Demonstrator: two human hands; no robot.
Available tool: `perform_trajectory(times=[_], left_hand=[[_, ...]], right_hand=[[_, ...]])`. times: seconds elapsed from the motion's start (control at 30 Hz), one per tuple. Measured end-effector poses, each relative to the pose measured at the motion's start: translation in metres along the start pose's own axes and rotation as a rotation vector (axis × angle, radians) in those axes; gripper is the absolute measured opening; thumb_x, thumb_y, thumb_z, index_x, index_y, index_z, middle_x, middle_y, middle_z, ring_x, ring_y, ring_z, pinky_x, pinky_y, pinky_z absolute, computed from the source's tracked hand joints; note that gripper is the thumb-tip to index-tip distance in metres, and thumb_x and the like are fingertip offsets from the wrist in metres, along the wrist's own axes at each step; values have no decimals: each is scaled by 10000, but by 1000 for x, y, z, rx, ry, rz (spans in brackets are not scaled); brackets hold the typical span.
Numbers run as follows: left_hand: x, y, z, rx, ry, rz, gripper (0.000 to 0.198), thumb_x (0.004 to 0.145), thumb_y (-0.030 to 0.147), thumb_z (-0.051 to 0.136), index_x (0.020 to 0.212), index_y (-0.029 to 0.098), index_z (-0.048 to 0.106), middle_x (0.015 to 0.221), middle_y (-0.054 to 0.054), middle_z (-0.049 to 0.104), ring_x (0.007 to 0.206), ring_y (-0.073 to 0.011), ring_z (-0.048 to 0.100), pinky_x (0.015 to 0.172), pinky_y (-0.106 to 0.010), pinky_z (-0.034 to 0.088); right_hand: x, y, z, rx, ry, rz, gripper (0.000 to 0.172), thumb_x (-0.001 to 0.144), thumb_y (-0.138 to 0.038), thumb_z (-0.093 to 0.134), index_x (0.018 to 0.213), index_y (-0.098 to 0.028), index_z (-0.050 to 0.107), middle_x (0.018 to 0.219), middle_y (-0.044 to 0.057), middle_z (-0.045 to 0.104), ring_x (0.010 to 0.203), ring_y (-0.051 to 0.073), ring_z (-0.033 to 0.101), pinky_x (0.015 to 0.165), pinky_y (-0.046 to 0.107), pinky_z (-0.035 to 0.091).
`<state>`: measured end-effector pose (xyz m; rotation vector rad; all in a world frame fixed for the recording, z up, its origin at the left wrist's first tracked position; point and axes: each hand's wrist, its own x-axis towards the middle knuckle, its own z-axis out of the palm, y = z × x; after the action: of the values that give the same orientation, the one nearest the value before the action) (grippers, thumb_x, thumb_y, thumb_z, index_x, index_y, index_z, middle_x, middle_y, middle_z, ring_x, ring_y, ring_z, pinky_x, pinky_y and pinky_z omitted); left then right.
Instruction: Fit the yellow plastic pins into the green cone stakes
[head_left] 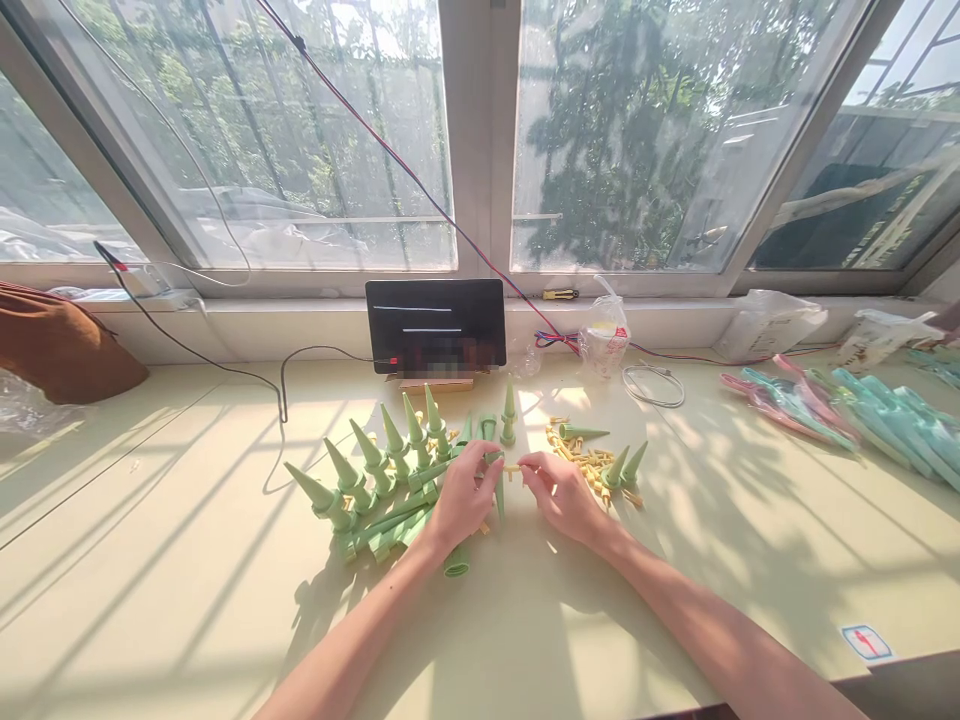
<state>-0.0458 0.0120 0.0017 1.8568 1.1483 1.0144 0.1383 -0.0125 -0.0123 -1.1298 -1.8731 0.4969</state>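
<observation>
Right hand (562, 490) is pinching one end of a small yellow piece (512, 469), thumb and forefinger pressing together on it. The small yellow piece is sitting between the two hands. Left hand (471, 495) is curling, fingertips nearly meeting by the piece's other end; cannot tell whether it is gripping anything. Green tubes (401, 527) are lying just left of the left hand; green cones (367, 447) are standing in a row farther left and beyond. Yellow pile (589, 462) is spreading just beyond the right hand. Lone cone (509, 405) is standing beyond both hands.
</observation>
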Motion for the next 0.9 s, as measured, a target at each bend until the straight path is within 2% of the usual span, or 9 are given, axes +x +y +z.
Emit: perform_trajectory(times=[0.13,0.33,0.73,0.8,0.9], left_hand=[[0,0,0,-25,1,-15,207,948,393,457,1011,207,519,654,39,484,490,-117,502,428,-236,461],[0,-1,0,-6,-4,17,196,945,382,470,1004,206,534,665,36,505,503,-109,512,479,-236,464],[-1,-3,0,-32,-29,-19,221,935,417,506,1013,211,524,657,41,536,483,-102,511,482,-235,473],[-2,-4,0,-44,-39,-24,223,933,418,511,1014,210,519,687,34,555,478,-95,508,479,-236,479],[-1,-5,0,-66,-48,-16,227,930,420,518,1004,206,525,856,-9,604,486,-77,508,455,-232,477]], right_hand=[[0,-1,0,7,11,5,187,974,-251,458,987,-180,630,796,40,660,632,138,572,626,270,450],[1,-1,0,40,-12,5,201,981,-271,453,1004,-175,628,813,53,671,653,146,598,611,269,461],[0,1,1,34,-2,-13,152,960,-255,517,1032,-188,632,888,49,697,605,122,575,607,266,477],[0,1,1,41,5,-12,153,957,-257,524,1042,-188,631,879,48,699,593,120,573,596,264,478],[0,2,2,46,3,0,158,957,-261,524,1052,-187,625,848,42,697,581,119,576,586,262,478]])
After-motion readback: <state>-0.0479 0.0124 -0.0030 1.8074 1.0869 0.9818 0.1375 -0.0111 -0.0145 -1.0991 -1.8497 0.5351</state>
